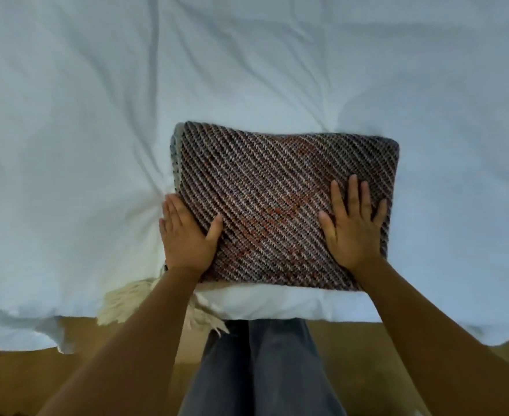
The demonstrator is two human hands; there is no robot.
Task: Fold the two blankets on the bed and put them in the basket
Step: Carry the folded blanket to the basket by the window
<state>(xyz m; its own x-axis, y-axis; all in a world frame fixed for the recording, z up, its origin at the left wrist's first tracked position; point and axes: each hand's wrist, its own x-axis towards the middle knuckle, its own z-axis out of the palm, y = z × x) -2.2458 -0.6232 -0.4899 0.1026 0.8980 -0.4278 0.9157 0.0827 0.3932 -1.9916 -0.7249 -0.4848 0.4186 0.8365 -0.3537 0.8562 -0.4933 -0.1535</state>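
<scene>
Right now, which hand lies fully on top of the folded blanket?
The right hand: it lies flat, fingers spread, on the folded blanket. The left hand sits at its left edge, only the thumb on top.

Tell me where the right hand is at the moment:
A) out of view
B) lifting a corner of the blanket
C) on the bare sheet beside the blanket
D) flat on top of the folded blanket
D: the right hand lies palm down, fingers straight and spread, on the near right part of the folded blanket.
</scene>
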